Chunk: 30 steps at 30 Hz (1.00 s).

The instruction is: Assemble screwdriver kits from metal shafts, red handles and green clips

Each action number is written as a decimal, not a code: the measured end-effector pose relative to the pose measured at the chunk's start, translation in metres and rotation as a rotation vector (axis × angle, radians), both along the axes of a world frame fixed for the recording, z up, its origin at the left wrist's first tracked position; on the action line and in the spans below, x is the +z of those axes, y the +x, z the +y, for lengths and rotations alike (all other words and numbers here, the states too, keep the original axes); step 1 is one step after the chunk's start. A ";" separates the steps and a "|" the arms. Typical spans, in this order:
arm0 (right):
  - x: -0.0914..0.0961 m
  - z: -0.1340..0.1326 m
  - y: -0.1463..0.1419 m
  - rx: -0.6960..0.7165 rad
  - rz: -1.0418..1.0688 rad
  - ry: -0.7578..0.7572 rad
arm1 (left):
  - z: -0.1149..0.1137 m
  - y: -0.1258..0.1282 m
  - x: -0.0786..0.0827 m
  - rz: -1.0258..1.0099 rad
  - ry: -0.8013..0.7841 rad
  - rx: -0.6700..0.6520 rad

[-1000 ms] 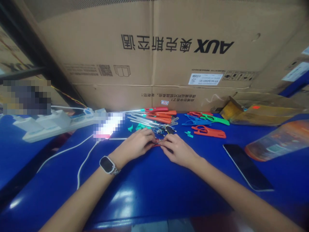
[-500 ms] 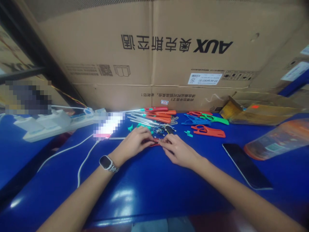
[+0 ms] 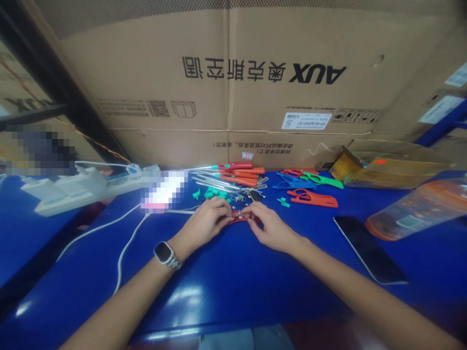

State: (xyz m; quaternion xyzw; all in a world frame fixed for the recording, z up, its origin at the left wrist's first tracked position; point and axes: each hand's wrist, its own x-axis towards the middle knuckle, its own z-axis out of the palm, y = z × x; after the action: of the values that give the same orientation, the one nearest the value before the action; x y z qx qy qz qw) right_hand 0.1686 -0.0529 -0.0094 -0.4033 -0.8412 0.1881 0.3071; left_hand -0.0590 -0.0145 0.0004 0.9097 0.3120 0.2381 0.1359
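Both my hands meet over a small red plastic piece (image 3: 240, 217) on the blue table (image 3: 226, 282). My left hand (image 3: 207, 221), a smartwatch (image 3: 165, 254) on its wrist, has its fingers curled onto the piece's left end. My right hand (image 3: 268, 224) pinches the right end. Most of the red piece is hidden by my fingers. Just beyond my hands lie small teal plastic parts (image 3: 213, 193) and thin metal bits.
Red-handled tools with metal blades (image 3: 233, 176) and red, blue and green plastic handle shells (image 3: 310, 187) lie further back. A large cardboard box (image 3: 233, 82) walls the back. A dark phone (image 3: 368, 248), an orange bag (image 3: 419, 209), a white power strip (image 3: 69, 189) and cables flank the sides.
Both hands stay pinched on the red piece and have shifted slightly to the right, with the fingers working closer together. The view tilts a little.
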 end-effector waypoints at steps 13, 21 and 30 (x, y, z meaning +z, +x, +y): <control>0.005 -0.007 -0.001 0.021 -0.113 0.055 | -0.008 -0.004 0.007 0.087 0.035 0.045; 0.012 -0.012 -0.009 0.042 -0.376 0.153 | -0.010 -0.002 0.006 0.142 0.099 -0.007; 0.005 -0.020 -0.009 0.023 -0.356 0.152 | -0.026 0.010 0.011 0.310 0.289 -0.008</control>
State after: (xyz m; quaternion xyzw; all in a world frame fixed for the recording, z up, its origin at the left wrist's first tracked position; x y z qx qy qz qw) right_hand 0.1599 -0.0725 -0.0040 -0.3960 -0.8987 0.0530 0.1808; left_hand -0.0489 -0.0409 0.0117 0.9467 0.2882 0.1369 -0.0444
